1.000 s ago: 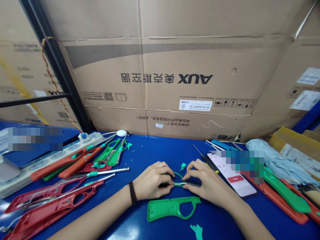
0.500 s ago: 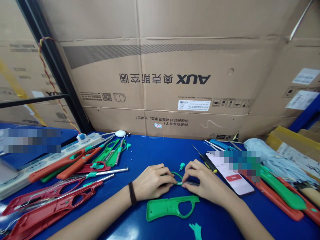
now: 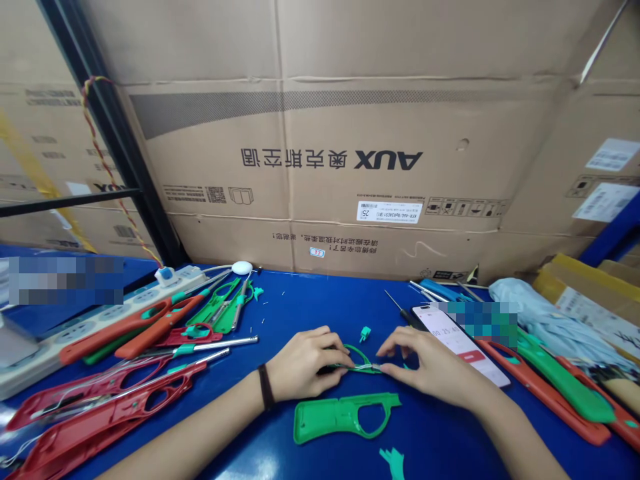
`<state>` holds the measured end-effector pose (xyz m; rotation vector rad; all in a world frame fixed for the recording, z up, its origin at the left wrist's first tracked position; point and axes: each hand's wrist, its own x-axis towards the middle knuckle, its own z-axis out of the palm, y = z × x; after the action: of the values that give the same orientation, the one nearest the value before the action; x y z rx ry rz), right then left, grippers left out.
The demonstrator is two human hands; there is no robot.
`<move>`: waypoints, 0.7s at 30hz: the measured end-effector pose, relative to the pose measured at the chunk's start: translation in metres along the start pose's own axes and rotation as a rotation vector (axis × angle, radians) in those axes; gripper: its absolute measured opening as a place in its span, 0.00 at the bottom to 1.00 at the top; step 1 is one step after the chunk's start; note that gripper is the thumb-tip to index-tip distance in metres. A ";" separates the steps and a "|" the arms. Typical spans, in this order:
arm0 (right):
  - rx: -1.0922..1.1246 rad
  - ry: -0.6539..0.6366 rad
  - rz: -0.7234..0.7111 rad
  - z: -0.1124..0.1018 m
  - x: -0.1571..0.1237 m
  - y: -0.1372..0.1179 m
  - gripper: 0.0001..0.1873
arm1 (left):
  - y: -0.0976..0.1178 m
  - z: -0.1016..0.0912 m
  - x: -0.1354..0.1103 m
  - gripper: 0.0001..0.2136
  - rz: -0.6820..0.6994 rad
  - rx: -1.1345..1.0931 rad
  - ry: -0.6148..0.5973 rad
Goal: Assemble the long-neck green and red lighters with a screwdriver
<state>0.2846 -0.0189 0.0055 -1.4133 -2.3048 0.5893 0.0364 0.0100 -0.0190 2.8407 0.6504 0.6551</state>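
My left hand is closed around the handle part of a green lighter shell half, which has a finger loop and thin pale wires along its edge. The hand hides most of that shell. At the shell's right end is my right hand, its thumb close to the wire tips and its index finger raised apart. Just in front of the hands lies another green shell half, hollow side up. A small teal plastic part sits beyond the hands, and a second teal piece lies nearer me.
Red opened lighter shells with metal tubes and orange lighters lie left beside a white power strip. To the right are a phone, a screwdriver and more lighters. A large cardboard box stands behind.
My right hand has shifted slightly right and its index finger has lifted away from the thumb. The grey metal tube by its fingers no longer shows. My left hand stays put.
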 end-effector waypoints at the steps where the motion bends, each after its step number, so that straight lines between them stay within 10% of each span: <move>1: 0.005 -0.022 0.017 0.000 0.000 0.002 0.06 | 0.000 0.000 0.000 0.09 -0.005 -0.004 0.000; 21: -0.075 0.000 -0.041 0.007 0.004 -0.013 0.04 | -0.015 -0.012 -0.002 0.10 -0.112 -0.124 -0.070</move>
<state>0.2699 -0.0216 0.0070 -1.3962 -2.3727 0.4959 0.0240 0.0237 -0.0127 2.6777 0.7246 0.5549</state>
